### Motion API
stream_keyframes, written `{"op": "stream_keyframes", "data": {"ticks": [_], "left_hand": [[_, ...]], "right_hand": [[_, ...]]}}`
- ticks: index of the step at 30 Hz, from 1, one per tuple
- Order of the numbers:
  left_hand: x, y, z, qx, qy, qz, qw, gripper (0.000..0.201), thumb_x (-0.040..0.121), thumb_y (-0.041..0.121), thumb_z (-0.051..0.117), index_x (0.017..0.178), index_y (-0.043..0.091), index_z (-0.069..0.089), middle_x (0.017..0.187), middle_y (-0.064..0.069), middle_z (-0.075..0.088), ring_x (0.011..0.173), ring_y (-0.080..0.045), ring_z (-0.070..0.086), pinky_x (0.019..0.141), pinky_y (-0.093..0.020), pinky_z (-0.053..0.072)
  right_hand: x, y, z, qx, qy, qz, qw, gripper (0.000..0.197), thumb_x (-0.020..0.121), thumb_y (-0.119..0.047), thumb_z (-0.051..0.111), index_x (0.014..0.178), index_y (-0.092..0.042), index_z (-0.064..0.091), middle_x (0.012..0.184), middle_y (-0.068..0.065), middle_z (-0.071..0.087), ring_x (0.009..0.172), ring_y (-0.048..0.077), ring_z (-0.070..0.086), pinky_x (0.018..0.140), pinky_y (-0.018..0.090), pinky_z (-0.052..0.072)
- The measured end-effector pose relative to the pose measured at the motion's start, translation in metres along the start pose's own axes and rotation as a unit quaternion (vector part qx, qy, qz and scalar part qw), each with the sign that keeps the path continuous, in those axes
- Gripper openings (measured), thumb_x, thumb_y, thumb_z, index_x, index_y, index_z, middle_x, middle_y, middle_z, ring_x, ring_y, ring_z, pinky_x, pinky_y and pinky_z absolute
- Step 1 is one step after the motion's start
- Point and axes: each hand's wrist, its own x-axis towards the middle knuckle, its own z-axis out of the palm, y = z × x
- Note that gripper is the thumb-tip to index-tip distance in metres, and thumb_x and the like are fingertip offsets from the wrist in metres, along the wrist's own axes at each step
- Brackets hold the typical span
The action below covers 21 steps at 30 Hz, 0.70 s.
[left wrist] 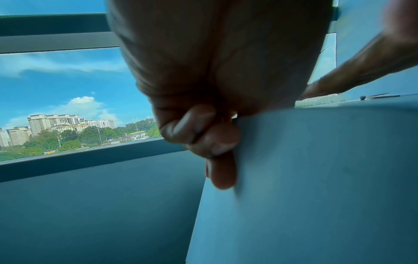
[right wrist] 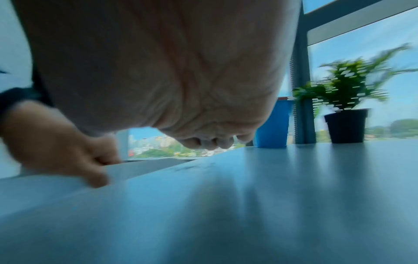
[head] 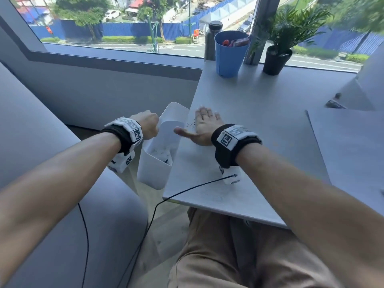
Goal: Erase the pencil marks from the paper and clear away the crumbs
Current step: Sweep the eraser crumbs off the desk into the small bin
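Observation:
My left hand (head: 147,124) grips the rim of a white bin (head: 153,173) held against the table's left edge. In the left wrist view its fingers (left wrist: 203,139) curl on the bin wall (left wrist: 316,178). My right hand (head: 202,125) lies flat and open on the grey table (head: 259,113), thumb stretched toward the bin. Dark eraser crumbs (head: 190,123) are scattered by the table edge just left of that hand. In the right wrist view they show as faint specks (right wrist: 192,167) ahead of the fingertips (right wrist: 214,142). A pale sheet of paper (head: 199,179) lies under my right wrist.
A blue cup (head: 229,53) with small items, a dark bottle (head: 212,38) and a potted plant (head: 277,59) stand at the table's far edge by the window. A small dark object (head: 334,103) lies at the right. A black cable (head: 187,190) crosses the table's near corner.

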Motion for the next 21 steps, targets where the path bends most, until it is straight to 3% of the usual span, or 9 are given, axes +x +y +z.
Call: {"op": "stream_keyframes", "data": {"ticks": [4, 9, 13, 15, 17, 19, 21], "left_hand": [[-0.005, 0.001, 0.001, -0.001, -0.001, 0.001, 1.0, 0.016, 0.092, 0.013, 0.046, 0.082, 0.005, 0.056, 0.088, -0.012, 0.051, 0.079, -0.034, 0.055, 0.075, -0.036, 0.05], [-0.008, 0.005, -0.001, 0.004, -0.009, 0.005, 1.0, 0.014, 0.091, 0.013, 0.048, 0.089, 0.005, 0.06, 0.09, -0.011, 0.051, 0.081, -0.034, 0.055, 0.075, -0.037, 0.05], [-0.012, 0.007, 0.0, -0.007, -0.024, 0.005, 1.0, 0.018, 0.09, 0.013, 0.051, 0.074, 0.007, 0.053, 0.087, -0.013, 0.058, 0.076, -0.033, 0.058, 0.066, -0.034, 0.048], [-0.015, 0.006, 0.001, -0.006, -0.017, 0.003, 1.0, 0.02, 0.092, 0.016, 0.051, 0.074, 0.006, 0.053, 0.089, -0.012, 0.057, 0.077, -0.033, 0.058, 0.068, -0.035, 0.049], [-0.019, 0.006, 0.002, -0.008, -0.012, 0.002, 1.0, 0.017, 0.091, 0.013, 0.047, 0.086, 0.002, 0.06, 0.091, -0.013, 0.056, 0.081, -0.035, 0.058, 0.075, -0.038, 0.053], [-0.021, 0.006, 0.002, -0.005, -0.012, 0.007, 1.0, 0.017, 0.091, 0.01, 0.045, 0.088, 0.002, 0.06, 0.09, -0.013, 0.054, 0.08, -0.034, 0.057, 0.077, -0.04, 0.053], [-0.021, 0.005, 0.003, -0.006, -0.012, 0.013, 1.0, 0.015, 0.09, 0.01, 0.046, 0.086, 0.004, 0.059, 0.09, -0.012, 0.053, 0.08, -0.034, 0.057, 0.077, -0.04, 0.053]], "right_hand": [[-0.003, 0.045, -0.018, -0.039, -0.025, 0.119, 0.992, 0.13, 0.068, -0.096, 0.015, 0.153, -0.001, -0.006, 0.163, 0.015, -0.006, 0.151, 0.032, -0.001, 0.123, 0.046, 0.004], [-0.009, -0.03, 0.01, -0.044, -0.06, -0.015, 0.997, 0.129, 0.068, -0.096, 0.019, 0.153, -0.005, -0.014, 0.161, 0.012, -0.02, 0.15, 0.027, -0.014, 0.123, 0.043, -0.005], [-0.013, -0.055, 0.01, -0.019, -0.039, -0.06, 0.997, 0.119, 0.075, -0.091, 0.019, 0.154, -0.006, -0.011, 0.162, 0.01, -0.018, 0.151, 0.023, -0.014, 0.121, 0.042, -0.009], [-0.02, -0.033, 0.0, -0.017, -0.014, -0.031, 0.999, 0.12, 0.076, -0.09, 0.018, 0.154, -0.004, -0.01, 0.162, 0.012, -0.016, 0.151, 0.026, -0.012, 0.121, 0.043, -0.006], [-0.032, 0.002, -0.01, -0.035, -0.001, 0.035, 0.999, 0.123, 0.075, -0.091, 0.017, 0.153, 0.0, -0.008, 0.162, 0.017, -0.011, 0.151, 0.03, -0.006, 0.121, 0.043, -0.002], [-0.045, 0.033, -0.012, -0.053, -0.023, 0.114, 0.992, 0.128, 0.071, -0.093, 0.016, 0.152, 0.003, -0.007, 0.162, 0.021, -0.009, 0.151, 0.034, -0.002, 0.123, 0.043, 0.001], [-0.055, 0.034, -0.004, -0.06, -0.066, 0.132, 0.987, 0.134, 0.067, -0.096, 0.017, 0.151, 0.003, -0.013, 0.16, 0.022, -0.016, 0.15, 0.035, -0.008, 0.123, 0.044, -0.002]]}}
